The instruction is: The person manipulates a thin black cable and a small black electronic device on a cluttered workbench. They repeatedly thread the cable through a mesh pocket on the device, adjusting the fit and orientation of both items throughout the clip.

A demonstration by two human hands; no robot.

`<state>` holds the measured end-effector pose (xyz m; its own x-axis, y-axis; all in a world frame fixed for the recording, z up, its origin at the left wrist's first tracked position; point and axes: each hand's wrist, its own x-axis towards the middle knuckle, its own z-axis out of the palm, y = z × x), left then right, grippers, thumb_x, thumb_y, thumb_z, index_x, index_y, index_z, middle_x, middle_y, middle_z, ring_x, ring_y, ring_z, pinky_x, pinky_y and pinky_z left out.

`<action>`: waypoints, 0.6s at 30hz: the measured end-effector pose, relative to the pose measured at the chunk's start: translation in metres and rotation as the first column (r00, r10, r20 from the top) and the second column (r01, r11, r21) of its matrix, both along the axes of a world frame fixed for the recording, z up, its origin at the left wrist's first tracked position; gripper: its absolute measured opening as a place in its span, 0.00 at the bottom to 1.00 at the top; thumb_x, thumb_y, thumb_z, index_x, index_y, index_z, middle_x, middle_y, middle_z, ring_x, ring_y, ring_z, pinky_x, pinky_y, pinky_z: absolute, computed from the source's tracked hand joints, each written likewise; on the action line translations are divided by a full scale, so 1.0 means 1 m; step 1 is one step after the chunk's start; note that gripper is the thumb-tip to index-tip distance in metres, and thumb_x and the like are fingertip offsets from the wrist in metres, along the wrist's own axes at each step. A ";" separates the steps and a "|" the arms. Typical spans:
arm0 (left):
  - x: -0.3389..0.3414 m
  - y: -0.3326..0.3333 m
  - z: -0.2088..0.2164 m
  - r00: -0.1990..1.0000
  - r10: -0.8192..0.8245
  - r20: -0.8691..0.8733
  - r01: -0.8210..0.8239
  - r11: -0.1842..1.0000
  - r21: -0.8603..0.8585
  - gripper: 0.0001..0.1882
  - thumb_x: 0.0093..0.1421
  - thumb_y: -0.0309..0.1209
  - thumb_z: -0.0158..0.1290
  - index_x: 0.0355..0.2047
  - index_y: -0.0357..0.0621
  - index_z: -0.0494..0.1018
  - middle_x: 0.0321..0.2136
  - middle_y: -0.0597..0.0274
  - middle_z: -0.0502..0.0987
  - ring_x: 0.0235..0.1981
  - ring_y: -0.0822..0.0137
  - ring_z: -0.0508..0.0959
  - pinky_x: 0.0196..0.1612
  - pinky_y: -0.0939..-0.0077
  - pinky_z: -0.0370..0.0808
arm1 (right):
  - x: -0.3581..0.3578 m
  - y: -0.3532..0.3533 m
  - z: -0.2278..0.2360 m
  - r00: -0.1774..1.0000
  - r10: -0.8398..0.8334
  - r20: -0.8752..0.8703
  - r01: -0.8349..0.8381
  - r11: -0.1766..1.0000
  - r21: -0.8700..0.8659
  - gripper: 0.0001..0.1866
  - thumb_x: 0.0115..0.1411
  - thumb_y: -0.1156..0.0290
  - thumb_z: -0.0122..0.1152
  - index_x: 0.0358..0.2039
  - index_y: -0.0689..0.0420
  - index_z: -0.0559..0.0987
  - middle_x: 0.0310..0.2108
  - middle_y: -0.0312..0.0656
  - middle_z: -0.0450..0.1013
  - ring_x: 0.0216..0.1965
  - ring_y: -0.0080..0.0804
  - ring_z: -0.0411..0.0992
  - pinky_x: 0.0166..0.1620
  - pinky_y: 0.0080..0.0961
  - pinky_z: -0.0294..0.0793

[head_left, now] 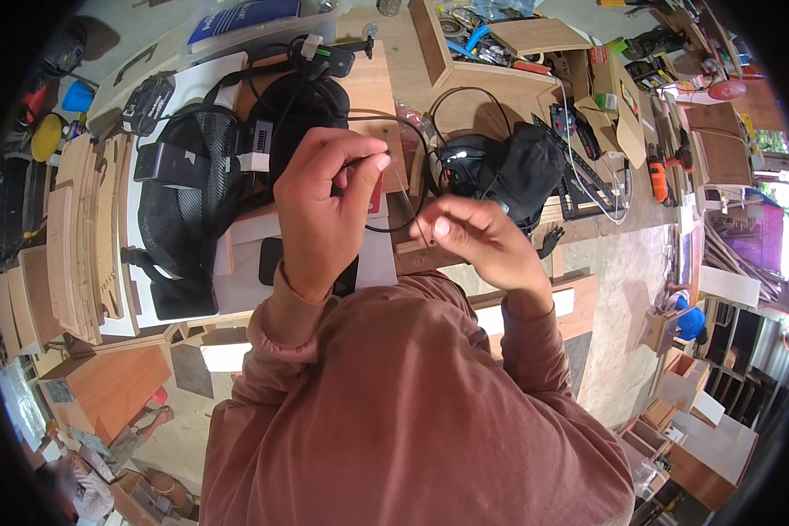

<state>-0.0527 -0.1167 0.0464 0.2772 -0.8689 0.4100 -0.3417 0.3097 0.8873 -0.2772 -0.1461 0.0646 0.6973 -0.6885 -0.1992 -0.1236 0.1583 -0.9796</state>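
My left hand [324, 206] is raised over the bench's near edge, thumb and forefinger pinched on the small dark end of a thin wire-like strand [401, 181]. The strand runs down toward my right hand [486, 245], whose thumb and fingers are closed near its lower end. What lies between those fingers is too small to make out. A black cable [427, 145] loops behind both hands. Left of my left hand lies a black mesh-backed harness [184, 184] with a dark box [172, 165] on it. Beyond my right hand sits a black fabric bundle [526, 171].
A wooden tray [431, 44] of tools and an open cardboard box [618, 101] stand at the back. A black metal square [579, 175] and an orange drill [657, 180] lie to the right. Wooden boards [70, 237] are stacked at the left edge.
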 end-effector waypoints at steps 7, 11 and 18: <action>-0.003 0.003 0.007 0.998 0.034 -0.049 -0.028 0.994 0.107 0.05 0.63 0.22 0.64 0.39 0.36 0.82 0.35 0.67 0.80 0.29 0.82 0.72 0.33 0.85 0.69 | 0.004 0.003 0.036 0.944 -0.077 0.322 0.212 0.887 -0.411 0.12 0.69 0.71 0.66 0.49 0.62 0.82 0.40 0.42 0.80 0.38 0.23 0.75 0.41 0.21 0.73; 0.004 -0.006 -0.005 0.971 0.048 -0.233 -0.008 0.986 0.167 0.06 0.66 0.24 0.63 0.41 0.34 0.81 0.34 0.66 0.81 0.32 0.80 0.77 0.37 0.83 0.75 | 0.012 0.025 0.078 0.654 0.368 0.661 0.035 0.858 -0.512 0.06 0.71 0.69 0.59 0.36 0.52 0.81 0.33 0.45 0.79 0.28 0.30 0.74 0.31 0.23 0.67; 0.016 -0.011 -0.010 0.338 -0.052 -0.940 0.403 0.910 0.095 0.06 0.71 0.27 0.57 0.43 0.37 0.78 0.37 0.63 0.80 0.38 0.74 0.78 0.45 0.79 0.76 | 0.044 0.074 0.117 0.536 0.288 0.793 0.105 0.910 -0.401 0.25 0.63 0.77 0.67 0.56 0.35 0.81 0.28 0.39 0.77 0.20 0.24 0.63 0.22 0.22 0.56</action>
<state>-0.0369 -0.1273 0.0364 0.0920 -0.9738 -0.2079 0.7638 -0.0649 0.6422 -0.2330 -0.0716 0.1818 0.4688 -0.4856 0.7378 0.7707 -0.1833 -0.6103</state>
